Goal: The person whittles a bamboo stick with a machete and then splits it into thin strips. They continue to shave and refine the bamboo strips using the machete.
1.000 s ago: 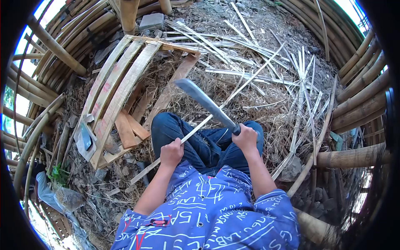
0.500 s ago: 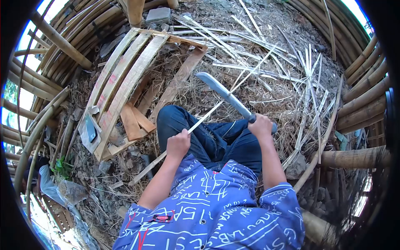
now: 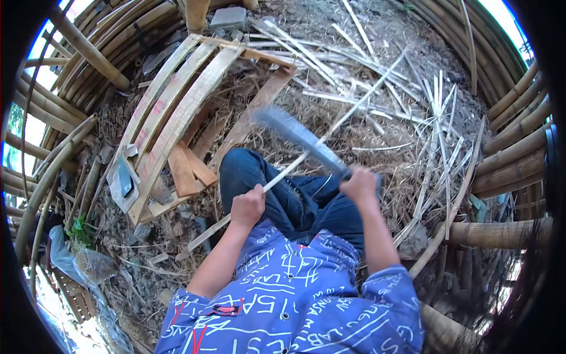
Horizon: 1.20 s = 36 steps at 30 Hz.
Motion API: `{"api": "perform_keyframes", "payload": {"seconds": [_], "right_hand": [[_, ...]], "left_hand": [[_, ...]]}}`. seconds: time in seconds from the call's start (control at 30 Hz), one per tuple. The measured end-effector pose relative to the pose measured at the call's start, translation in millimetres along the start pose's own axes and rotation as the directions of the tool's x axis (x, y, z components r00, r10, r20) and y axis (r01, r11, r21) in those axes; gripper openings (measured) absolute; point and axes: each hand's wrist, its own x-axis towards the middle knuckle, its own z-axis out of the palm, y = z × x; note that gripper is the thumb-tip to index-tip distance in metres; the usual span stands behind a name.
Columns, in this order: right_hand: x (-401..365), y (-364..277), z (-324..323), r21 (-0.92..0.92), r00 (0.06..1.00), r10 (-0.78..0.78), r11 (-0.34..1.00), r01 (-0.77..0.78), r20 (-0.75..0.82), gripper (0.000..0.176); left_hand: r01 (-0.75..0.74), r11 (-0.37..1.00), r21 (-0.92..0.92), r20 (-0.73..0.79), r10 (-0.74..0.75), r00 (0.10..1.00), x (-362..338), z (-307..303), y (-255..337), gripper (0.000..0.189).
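My left hand (image 3: pixel 247 206) is closed around a long, pale bamboo strip (image 3: pixel 354 109). The strip slants from the lower left beside my hip, over my bent knee, to the upper right. In my right hand (image 3: pixel 359 183) is the handle of a machete (image 3: pixel 303 134). Its broad blade, smeared by motion toward the tip, lies across the strip a little beyond my left hand. My crossed legs in dark jeans (image 3: pixel 244 171) are just under both hands.
A slatted wooden pallet (image 3: pixel 177 127) lies to the left, with a phone (image 3: pixel 125 177) on it. Split bamboo strips (image 3: pixel 436 118) and shavings litter the ground ahead and right. Stacked bamboo poles (image 3: pixel 513 159) curve around both sides. A grey block (image 3: pixel 229 19) sits at the back.
The machete and my right hand have moved left and slightly toward me. The two splayed ends seen past the blade earlier now look like one strip. My left hand has shifted slightly.
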Motion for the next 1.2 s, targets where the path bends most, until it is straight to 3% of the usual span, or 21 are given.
{"api": "perform_keyframes", "payload": {"seconds": [0.03, 0.1, 0.17, 0.23, 0.3, 0.33, 0.4, 0.47, 0.5, 0.57, 0.63, 0.7, 0.77, 0.8, 0.83, 0.9, 0.97, 1.03, 1.17, 1.2], "right_hand": [[14, 13, 0, 0.044, 0.992, 0.124, 0.992, -0.122, -0.037, 0.025], [14, 19, 8, 0.005, 0.988, 0.150, 0.989, -0.150, 0.022, 0.026], [9, 9, 19, -0.119, 0.996, 0.079, 0.990, -0.075, 0.029, 0.027], [-9, -3, 15, -0.023, 0.995, -0.068, 0.997, 0.070, 0.072, 0.026], [2, 9, 13, -0.108, 0.998, -0.071, 0.992, 0.071, 0.004, 0.026], [9, 10, 1, -0.029, 0.992, 0.119, 0.992, -0.120, -0.029, 0.025], [17, 28, 16, -0.059, 0.989, 0.138, 0.989, -0.135, 0.061, 0.026], [12, 22, 27, -0.168, 0.995, 0.081, 0.983, -0.072, 0.051, 0.026], [-1, 2, 10, -0.144, 0.987, -0.010, 0.989, 0.033, 0.160, 0.028], [-4, -2, -1, -0.103, 0.998, -0.037, 0.994, 0.042, 0.043, 0.032], [25, 33, 1, -0.013, 0.974, 0.186, 0.982, -0.186, 0.128, 0.036], [20, 36, 18, -0.031, 0.983, 0.154, 0.988, -0.151, 0.104, 0.032], [6, 14, 20, -0.224, 0.991, -0.066, 0.970, 0.091, 0.119, 0.028], [-1, 3, 8, -0.112, 0.987, -0.093, 0.988, 0.108, 0.132, 0.026], [6, 11, 7, -0.114, 0.986, -0.095, 0.987, 0.111, 0.136, 0.026], [28, 39, 13, -0.024, 0.991, 0.130, 0.991, -0.131, -0.011, 0.028], [32, 48, 29, -0.050, 0.987, 0.147, 0.988, -0.144, 0.057, 0.029], [25, 33, 36, -0.205, 0.997, 0.062, 0.977, -0.052, 0.045, 0.029], [-4, -6, 5, -0.123, 0.968, -0.160, 0.975, 0.186, 0.194, 0.025], [-5, -5, 8, -0.116, 0.968, -0.156, 0.977, 0.181, 0.198, 0.025]], "left_hand": [[0.003, 1.000, -0.011, 0.000, -0.003, 1.000, -1, -4, 1, 0.021], [0.023, 0.997, 0.070, 0.055, -0.026, 0.998, 1, -4, 7, 0.021], [0.050, 0.996, 0.077, 0.126, -0.059, 0.990, 5, 2, 4, 0.021], [0.005, 0.996, 0.087, 0.075, -0.011, 0.997, 4, 4, 3, 0.020], [-0.003, 1.000, 0.029, 0.030, 0.002, 1.000, 2, 5, -3, 0.019], [0.022, 0.998, 0.063, 0.053, -0.025, 0.998, 2, 0, 0, 0.019], [0.025, 0.995, 0.097, 0.108, -0.035, 0.993, 6, 2, 1, 0.020], [0.021, 0.992, 0.124, 0.150, -0.040, 0.988, 10, 6, 4, 0.021], [0.025, 0.993, 0.113, 0.144, -0.041, 0.989, 10, 6, 3, 0.021], [-0.016, 0.992, 0.124, 0.095, 0.004, 0.995, 8, 4, 2, 0.018], [0.000, 0.994, 0.110, 0.096, -0.011, 0.995, 8, 3, 2, 0.017], [-0.008, 0.981, 0.196, 0.119, -0.016, 0.993, 10, 6, 8, 0.016], [0.000, 0.986, 0.168, 0.097, -0.017, 0.995, 13, 7, 5, 0.015], [-0.019, 0.988, 0.153, 0.102, 0.004, 0.995, 12, 4, 5, 0.015], [-0.040, 0.989, 0.143, 0.116, 0.023, 0.993, 8, 1, 5, 0.015], [-0.026, 0.991, 0.129, 0.107, 0.012, 0.994, 7, 1, 4, 0.014], [-0.046, 0.982, 0.186, 0.117, 0.025, 0.993, 10, 10, 4, 0.015], [-0.037, 0.983, 0.178, 0.109, 0.018, 0.994, 14, 11, 2, 0.015], [-0.022, 0.996, 0.086, 0.145, 0.009, 0.989, 8, 0, 2, 0.016], [-0.018, 0.998, 0.062, 0.126, 0.010, 0.992, 7, -1, 1, 0.016]]}}
